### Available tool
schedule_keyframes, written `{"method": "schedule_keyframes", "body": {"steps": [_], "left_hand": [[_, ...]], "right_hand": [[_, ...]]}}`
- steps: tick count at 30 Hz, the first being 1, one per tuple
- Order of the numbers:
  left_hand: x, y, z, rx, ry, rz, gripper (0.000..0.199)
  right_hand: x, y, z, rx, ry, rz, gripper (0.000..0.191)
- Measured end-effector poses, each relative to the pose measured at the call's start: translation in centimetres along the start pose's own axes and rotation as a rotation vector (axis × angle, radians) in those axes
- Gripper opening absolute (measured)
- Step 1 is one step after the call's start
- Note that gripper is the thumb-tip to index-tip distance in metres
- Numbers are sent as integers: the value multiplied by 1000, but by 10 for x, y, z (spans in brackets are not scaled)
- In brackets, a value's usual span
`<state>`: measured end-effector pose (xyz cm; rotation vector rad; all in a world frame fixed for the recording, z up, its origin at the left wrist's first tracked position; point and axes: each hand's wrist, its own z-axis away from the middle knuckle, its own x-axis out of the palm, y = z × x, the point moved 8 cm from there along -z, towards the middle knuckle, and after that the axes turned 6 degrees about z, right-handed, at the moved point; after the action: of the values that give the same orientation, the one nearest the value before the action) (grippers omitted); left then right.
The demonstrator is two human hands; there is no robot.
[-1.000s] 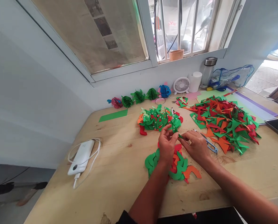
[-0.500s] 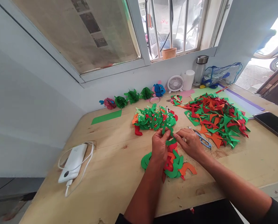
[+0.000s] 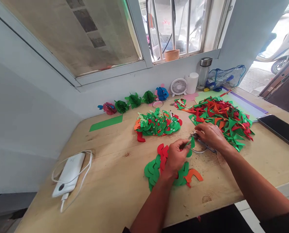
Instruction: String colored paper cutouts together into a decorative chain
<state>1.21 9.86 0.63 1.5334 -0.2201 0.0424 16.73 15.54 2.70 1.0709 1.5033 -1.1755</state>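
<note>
My left hand [image 3: 177,154] is closed, pinching a curved green paper cutout [image 3: 192,142] above the near pile of cutouts [image 3: 154,170], which is green, red and orange. My right hand [image 3: 211,134] reaches down with its fingers closed on a slim tool [image 3: 204,144] with light blue handles and a metal tip. The tool lies at table level, partly hidden under that hand, so its exact kind is unclear. A pale ring-shaped item [image 3: 198,151] shows beside it. Beyond my left hand sits a second pile of mostly green cutouts [image 3: 156,123] with small pale patches.
Red, green and orange paper scraps [image 3: 222,113] are heaped at the right, near a black phone [image 3: 280,131]. Along the wall stand folded-paper figures [image 3: 134,100], a small fan [image 3: 179,86] and a glass bottle [image 3: 204,74]. A white power bank [image 3: 69,174] with its cable lies left.
My hands have separated. The left moved slightly right and nearer with the green cutout; the right let go of it and moved right onto the blue-handled tool. The view shifted a little.
</note>
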Motion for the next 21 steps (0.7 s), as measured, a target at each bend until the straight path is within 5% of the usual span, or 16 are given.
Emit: {"method": "schedule_keyframes", "body": {"steps": [7, 21], "left_hand": [[29, 10, 5, 272, -212, -497, 28], [60, 3, 13, 379, -453, -934, 32]], "right_hand": [[12, -1, -1, -53, -54, 87, 21], [13, -1, -2, -25, -6, -2, 13]]}}
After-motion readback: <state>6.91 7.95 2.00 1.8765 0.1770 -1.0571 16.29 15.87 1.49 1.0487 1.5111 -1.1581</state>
